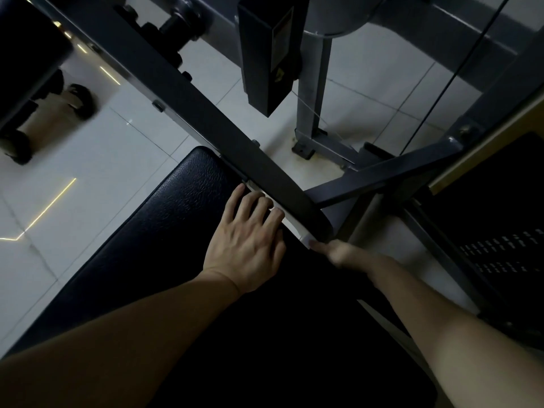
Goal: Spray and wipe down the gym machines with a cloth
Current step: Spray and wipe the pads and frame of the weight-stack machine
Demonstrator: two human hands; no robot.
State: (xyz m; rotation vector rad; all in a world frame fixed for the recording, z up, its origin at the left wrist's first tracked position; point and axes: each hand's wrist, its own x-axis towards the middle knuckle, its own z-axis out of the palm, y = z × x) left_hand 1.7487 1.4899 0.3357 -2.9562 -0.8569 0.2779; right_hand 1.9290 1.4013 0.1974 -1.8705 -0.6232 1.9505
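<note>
1. Gym machine (382,175): dark steel frame on a pale tiled floor (88,160), filling the centre and right of the head view.
2. Its black padded bench (164,231) runs from bottom centre up to a dark diagonal bar (206,113) that crosses the pad's far end.
3. White strip (294,228) lies in the gap between pad edge and bar. Too dim to tell whether it is cloth or a frame part.
4. Left hand (250,240): palm down on the pad, fingers spread and only slightly bent, tips at the pad edge touching the strip. Nothing clamped.
5. Right hand (341,253): motion-blurred at the strip's near end, just under the bar tip. One finger points at the strip; grip cannot be told.
6. Black box-section part (265,54) hangs above the bar, beside a grey post (312,92).
7. Thin cable (459,63) runs down at upper right.
8. Dumbbell (44,122) on the floor at far left.
9. Black perforated panel (500,251) at right.
</note>
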